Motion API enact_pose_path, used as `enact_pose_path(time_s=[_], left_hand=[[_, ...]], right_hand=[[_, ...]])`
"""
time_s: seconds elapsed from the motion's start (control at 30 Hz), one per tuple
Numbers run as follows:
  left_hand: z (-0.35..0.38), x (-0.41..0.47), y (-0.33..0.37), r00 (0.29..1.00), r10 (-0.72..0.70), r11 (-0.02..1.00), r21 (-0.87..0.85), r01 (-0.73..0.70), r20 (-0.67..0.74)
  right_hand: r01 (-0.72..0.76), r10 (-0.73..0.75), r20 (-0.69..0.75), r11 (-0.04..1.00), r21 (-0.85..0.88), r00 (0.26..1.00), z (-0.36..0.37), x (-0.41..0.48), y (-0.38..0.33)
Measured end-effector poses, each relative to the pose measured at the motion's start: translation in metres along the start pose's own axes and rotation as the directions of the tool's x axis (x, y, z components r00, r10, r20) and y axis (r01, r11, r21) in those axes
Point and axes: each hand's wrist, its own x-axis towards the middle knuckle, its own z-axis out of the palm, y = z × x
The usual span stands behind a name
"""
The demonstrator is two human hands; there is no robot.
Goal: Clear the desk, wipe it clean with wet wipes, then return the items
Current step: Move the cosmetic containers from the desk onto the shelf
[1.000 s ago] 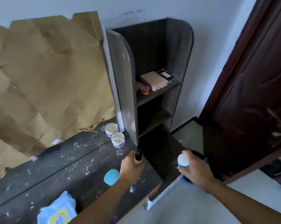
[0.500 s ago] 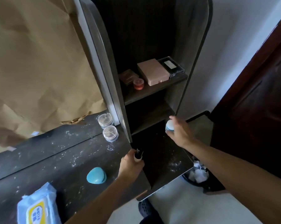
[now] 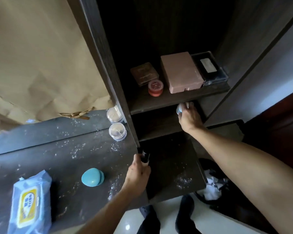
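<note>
**White jar (image 3: 180, 109) held inside shelf unit (image 3: 107, 65)**

Right hand (image 3: 190, 118) curls around the jar in the unit's lower opening. Left hand (image 3: 137, 176) grips a dark tube (image 3: 145, 157) over the powder-flecked desk (image 3: 58, 159), where a blue case (image 3: 92, 177) and a pack of wet wipes (image 3: 31, 203) lie.

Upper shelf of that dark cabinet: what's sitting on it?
The upper shelf holds a brown flat case, a small red jar, a pink box and a black case with a clear lid. Behind them it is too dark to see.
</note>
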Motion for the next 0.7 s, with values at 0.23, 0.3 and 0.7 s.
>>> enact_pose_path(time_s=[0.23, 0.3, 0.7], left_hand=[[0.027, 0.012, 0.033, 0.994, 0.003, 1.0, 0.03, 0.0, -0.111], [0.032, 0.021, 0.048, 0.986, 0.003, 0.999, 0.045, 0.005, -0.167], [0.082, 0.115, 0.132, 0.942, 0.144, 0.989, 0.077, -0.127, -0.302]], right_hand=[[0.169, -0.169, 0.014, 0.985, 0.024, 0.986, -0.015, 0.002, 0.007], [0.273, -0.272, -0.03, 0.959, 0.074, 0.962, -0.021, -0.017, 0.016], [0.348, -0.355, 0.008, 0.923, 0.165, 0.935, -0.041, -0.105, 0.141]])
